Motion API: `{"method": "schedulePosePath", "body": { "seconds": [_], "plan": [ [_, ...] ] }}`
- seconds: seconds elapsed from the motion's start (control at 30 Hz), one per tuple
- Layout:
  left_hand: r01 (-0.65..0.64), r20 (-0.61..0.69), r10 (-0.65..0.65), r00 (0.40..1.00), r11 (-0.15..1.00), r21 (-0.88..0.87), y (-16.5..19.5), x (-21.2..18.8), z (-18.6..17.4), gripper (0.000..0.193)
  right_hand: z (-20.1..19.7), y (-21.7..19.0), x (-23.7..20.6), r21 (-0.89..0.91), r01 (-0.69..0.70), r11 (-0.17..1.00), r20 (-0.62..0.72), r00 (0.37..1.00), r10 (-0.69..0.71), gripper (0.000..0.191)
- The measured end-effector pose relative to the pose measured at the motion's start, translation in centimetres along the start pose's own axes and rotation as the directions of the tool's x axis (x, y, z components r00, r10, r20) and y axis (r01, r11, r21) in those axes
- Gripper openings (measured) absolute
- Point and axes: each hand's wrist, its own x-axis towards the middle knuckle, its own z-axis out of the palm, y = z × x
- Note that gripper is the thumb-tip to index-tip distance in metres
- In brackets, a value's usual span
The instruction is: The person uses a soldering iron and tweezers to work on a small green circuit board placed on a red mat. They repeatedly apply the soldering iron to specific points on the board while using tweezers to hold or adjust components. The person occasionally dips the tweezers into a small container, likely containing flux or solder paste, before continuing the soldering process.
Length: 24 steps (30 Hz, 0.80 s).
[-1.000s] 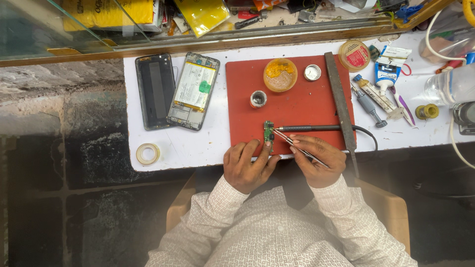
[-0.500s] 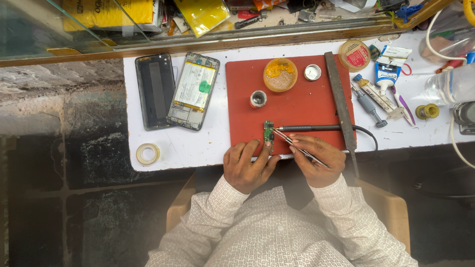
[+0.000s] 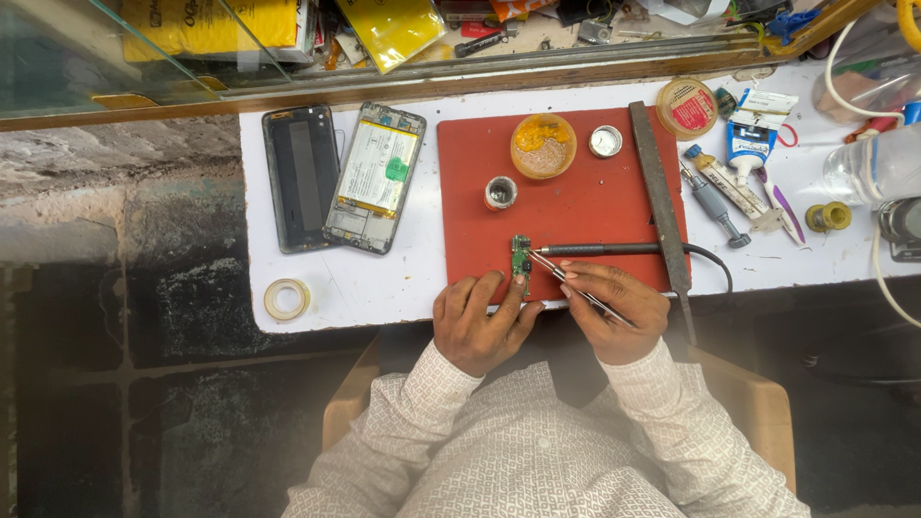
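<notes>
**Tweezers at a small green board**

On the red mat (image 3: 576,206), near its front edge, I see the small green circuit board (image 3: 521,262) lying flat. My left hand (image 3: 480,321) pins its near end with the fingertips. My right hand (image 3: 614,307) pinches a pair of tweezers (image 3: 576,288), tips at the board. A soldering iron (image 3: 614,249) lies just beyond. An opened phone (image 3: 374,177) rests left of the mat.

— What's on the mat?
— A small green board (image 3: 521,260), narrow, lying flat with its long side running away from the person, near the mat's front edge.
— And the tool?
— Thin metal tweezers (image 3: 576,285), slanting up-left, tips right at the board's right edge. A dark soldering iron (image 3: 614,249) lies flat just behind, tip pointing at the board.
</notes>
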Motion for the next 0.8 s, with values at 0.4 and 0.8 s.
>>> {"method": "schedulePosePath", "body": {
  "seconds": [0.4,0.8],
  "plan": [
    [0.003,0.006,-0.003,1.000,1.000,0.000,0.08,0.08,-0.16,0.034,0.06,0.11,0.11,-0.012,0.035,0.999,0.002,0.999,-0.035,0.021],
    [0.004,0.007,-0.004,1.000,1.000,-0.008,0.08,0.23,-0.36,0.034,-0.03,-0.07,0.14,0.030,-0.014,0.999,-0.036,0.999,0.015,0.023]
  ]
}}
